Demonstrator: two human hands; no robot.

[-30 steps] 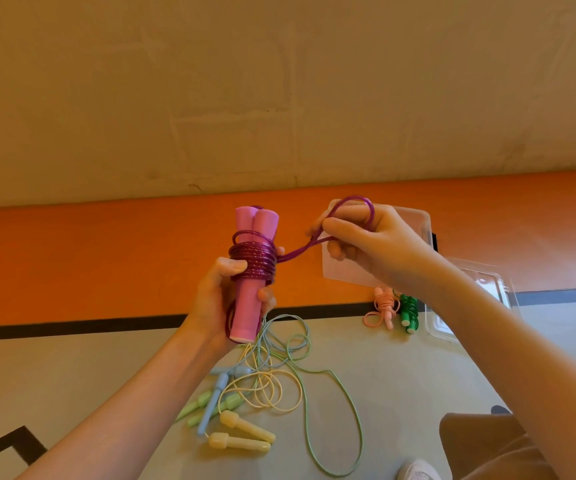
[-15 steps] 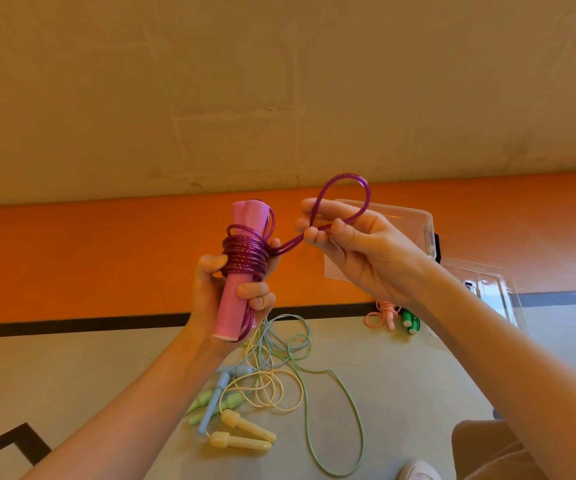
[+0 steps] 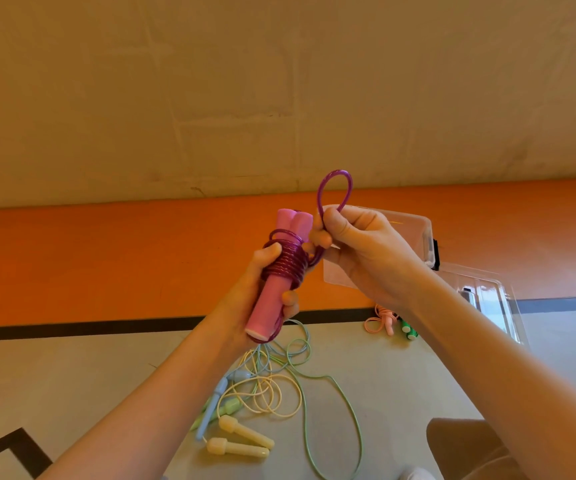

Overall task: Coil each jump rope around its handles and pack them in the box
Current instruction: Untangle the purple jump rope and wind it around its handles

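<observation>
Right hand [image 3: 366, 251] now closer to pink handles [image 3: 279, 271], loop [image 3: 334, 192] upright.

no readable text, label, brand or number shows on any surface in this view.

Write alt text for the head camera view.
The left hand grips pink handles wound with purple rope; the right hand pinches its last loop. Loose ropes lie on the floor below.
</observation>
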